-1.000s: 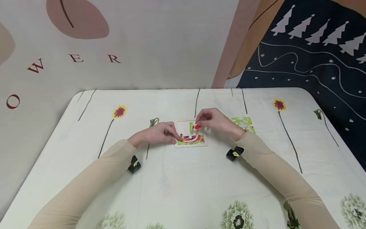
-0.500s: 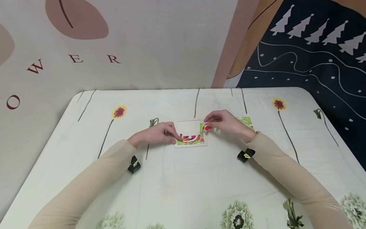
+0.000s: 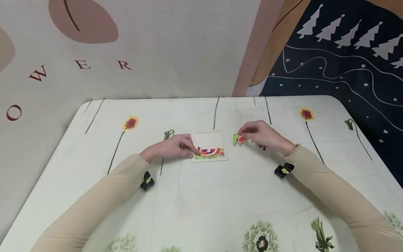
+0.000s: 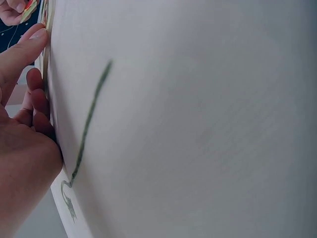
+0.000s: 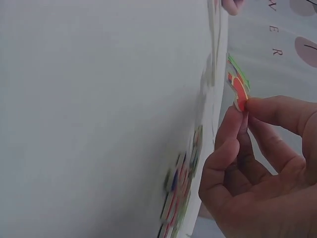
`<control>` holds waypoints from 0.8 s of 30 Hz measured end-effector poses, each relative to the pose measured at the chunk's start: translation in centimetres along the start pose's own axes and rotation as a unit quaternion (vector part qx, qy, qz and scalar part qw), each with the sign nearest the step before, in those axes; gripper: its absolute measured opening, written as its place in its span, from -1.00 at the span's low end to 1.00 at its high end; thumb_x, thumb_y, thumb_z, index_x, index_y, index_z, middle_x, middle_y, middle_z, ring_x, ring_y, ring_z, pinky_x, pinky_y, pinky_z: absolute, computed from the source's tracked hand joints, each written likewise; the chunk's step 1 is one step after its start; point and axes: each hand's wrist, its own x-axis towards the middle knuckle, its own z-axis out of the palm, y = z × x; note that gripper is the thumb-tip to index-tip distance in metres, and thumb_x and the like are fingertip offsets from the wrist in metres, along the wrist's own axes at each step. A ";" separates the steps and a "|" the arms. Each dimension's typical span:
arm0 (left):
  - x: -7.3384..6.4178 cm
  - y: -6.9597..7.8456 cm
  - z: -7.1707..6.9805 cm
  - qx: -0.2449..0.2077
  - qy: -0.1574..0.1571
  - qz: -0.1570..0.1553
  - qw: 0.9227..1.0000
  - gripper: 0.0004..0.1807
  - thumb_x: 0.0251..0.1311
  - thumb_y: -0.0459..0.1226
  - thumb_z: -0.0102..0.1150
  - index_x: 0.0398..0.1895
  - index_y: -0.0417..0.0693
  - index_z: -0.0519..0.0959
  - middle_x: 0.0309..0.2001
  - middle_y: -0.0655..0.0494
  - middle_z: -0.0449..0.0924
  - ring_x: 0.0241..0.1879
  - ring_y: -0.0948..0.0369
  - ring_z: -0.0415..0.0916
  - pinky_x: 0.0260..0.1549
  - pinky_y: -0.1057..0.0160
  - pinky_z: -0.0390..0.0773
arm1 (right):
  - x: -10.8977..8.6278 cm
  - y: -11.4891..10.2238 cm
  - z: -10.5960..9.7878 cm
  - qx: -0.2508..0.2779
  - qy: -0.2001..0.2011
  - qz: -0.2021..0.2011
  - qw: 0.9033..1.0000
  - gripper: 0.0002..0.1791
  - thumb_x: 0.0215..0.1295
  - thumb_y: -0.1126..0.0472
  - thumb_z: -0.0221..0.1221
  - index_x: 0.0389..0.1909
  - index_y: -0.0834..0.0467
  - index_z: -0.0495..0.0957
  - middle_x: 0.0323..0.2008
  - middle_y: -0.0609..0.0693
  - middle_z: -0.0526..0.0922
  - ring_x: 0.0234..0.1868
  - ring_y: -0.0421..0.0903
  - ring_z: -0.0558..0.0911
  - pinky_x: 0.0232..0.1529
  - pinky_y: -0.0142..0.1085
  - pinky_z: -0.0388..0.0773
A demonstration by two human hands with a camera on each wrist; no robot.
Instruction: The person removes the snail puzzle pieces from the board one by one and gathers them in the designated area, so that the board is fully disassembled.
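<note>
My left hand (image 3: 171,146) lies at the left side of a shallow square puzzle board (image 3: 207,137), its index finger touching the joined pieces (image 3: 212,153) along the board's lower part. The upper part of the board is bare. To the right of the board, my right hand (image 3: 264,135) pinches a red and green puzzle piece (image 3: 240,139) between thumb and fingers, lifted above the tabletop in the right wrist view. Several loose puzzle pieces (image 5: 181,183) lie under that hand, mostly hidden from the head view. In the left wrist view, the left hand (image 4: 25,144) rests against the table.
The table (image 3: 201,203) wears a white cloth printed with flowers. Behind it hangs a pale lettered cloth (image 3: 176,52), with a dark tree-patterned cloth (image 3: 340,63) at the right.
My right hand has carried the red and green piece rightward, from over the board to beside it, above the loose pieces. The left hand has stayed on the board.
</note>
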 end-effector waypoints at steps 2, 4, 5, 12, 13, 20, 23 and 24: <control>0.0 0.0 0.0 -0.002 0.000 0.000 1.000 -0.76 0.15 -0.40 0.34 -0.09 -0.16 0.75 -0.20 -0.01 0.52 -0.18 0.17 0.34 -0.11 0.23 0.32 | -0.2 0.3 -0.3 -0.004 0.000 0.004 1.000 -0.77 0.41 0.26 0.13 -0.04 0.22 0.68 -0.03 0.15 0.70 -0.18 -0.13 0.59 -0.13 -0.37 0.49; 0.0 0.0 0.0 -0.002 0.000 -0.001 1.000 -0.76 0.15 -0.40 0.34 -0.09 -0.15 0.75 -0.20 0.00 0.52 -0.18 0.17 0.33 -0.11 0.22 0.32 | -0.4 0.5 -0.5 -0.005 0.000 0.002 1.000 -0.77 0.41 0.27 0.13 -0.04 0.23 0.68 -0.01 0.17 0.70 -0.16 -0.12 0.59 -0.14 -0.39 0.49; 0.0 0.0 0.0 -0.002 0.000 -0.001 1.000 -0.76 0.15 -0.40 0.34 -0.09 -0.15 0.75 -0.19 0.00 0.52 -0.18 0.17 0.33 -0.11 0.22 0.32 | -0.5 0.6 -0.7 -0.005 0.000 0.001 1.000 -0.77 0.40 0.28 0.13 -0.04 0.24 0.68 0.01 0.19 0.70 -0.15 -0.13 0.59 -0.15 -0.41 0.49; 0.0 0.1 -0.1 0.005 0.003 0.005 1.000 -0.76 0.16 -0.40 0.34 -0.09 -0.15 0.75 -0.19 0.00 0.52 -0.20 0.19 0.32 -0.13 0.25 0.31 | -1.2 0.8 -1.2 -0.020 -0.002 0.014 1.000 -0.75 0.37 0.27 0.18 -0.02 0.26 0.69 0.11 0.24 0.66 -0.20 -0.16 0.56 -0.35 -0.42 0.45; 0.0 0.1 -0.1 0.005 0.003 0.006 1.000 -0.76 0.16 -0.40 0.34 -0.09 -0.15 0.75 -0.19 -0.01 0.52 -0.20 0.19 0.32 -0.13 0.26 0.31 | -1.3 0.9 -1.3 -0.024 -0.002 0.017 1.000 -0.75 0.36 0.28 0.18 -0.03 0.26 0.69 0.09 0.23 0.67 -0.24 -0.15 0.53 -0.38 -0.41 0.44; 0.0 0.0 0.0 0.001 0.005 0.007 1.000 -0.76 0.16 -0.40 0.34 -0.09 -0.16 0.75 -0.19 -0.01 0.52 -0.20 0.19 0.32 -0.14 0.28 0.31 | -1.9 1.2 -1.7 -0.034 0.001 0.015 0.999 -0.78 0.33 0.29 0.21 -0.08 0.26 0.71 -0.08 0.18 0.72 -0.28 -0.13 0.52 -0.35 -0.42 0.44; 0.0 0.0 0.0 0.001 0.004 0.007 1.000 -0.76 0.16 -0.41 0.34 -0.09 -0.15 0.75 -0.18 0.00 0.52 -0.20 0.19 0.33 -0.14 0.28 0.31 | -2.1 1.3 -1.8 -0.037 0.005 0.010 0.999 -0.79 0.32 0.28 0.22 -0.10 0.24 0.72 -0.09 0.18 0.73 -0.29 -0.17 0.54 -0.33 -0.43 0.44; 0.0 0.0 0.0 0.002 0.004 0.007 1.000 -0.76 0.16 -0.41 0.34 -0.09 -0.15 0.75 -0.18 0.00 0.52 -0.20 0.19 0.33 -0.14 0.28 0.32 | -2.1 1.4 -1.9 -0.039 0.006 0.008 0.999 -0.79 0.32 0.28 0.23 -0.10 0.24 0.72 -0.09 0.17 0.73 -0.29 -0.18 0.54 -0.32 -0.44 0.45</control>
